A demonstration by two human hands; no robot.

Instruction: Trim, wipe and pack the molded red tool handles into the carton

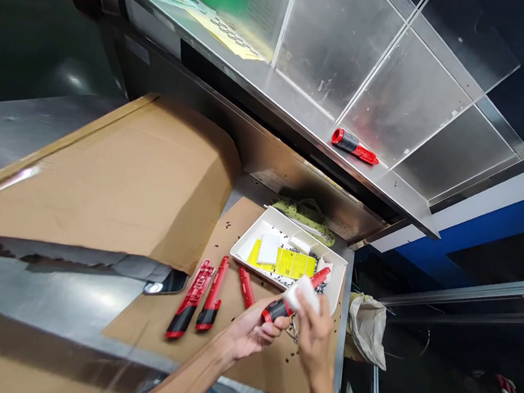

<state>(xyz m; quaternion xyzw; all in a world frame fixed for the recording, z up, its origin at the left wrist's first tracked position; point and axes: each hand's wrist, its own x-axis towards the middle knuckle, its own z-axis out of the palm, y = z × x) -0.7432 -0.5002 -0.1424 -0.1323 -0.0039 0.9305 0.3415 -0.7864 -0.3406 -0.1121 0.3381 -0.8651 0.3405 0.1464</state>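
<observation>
In the head view, your left grip point(254, 333) clenched a red-and-black utility knife point(277, 311), its long axis slanting away toward the white tray point(282, 219); your right grip point(316, 336) pressed a white block point(302, 294) onto it, just beyond the left grip.

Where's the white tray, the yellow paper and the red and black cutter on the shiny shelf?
White tray point(287, 222), head view, back rim.
Yellow paper point(296, 265), head view, middle of the sheet.
Red and black cutter point(348, 142), head view, black grip.
</observation>
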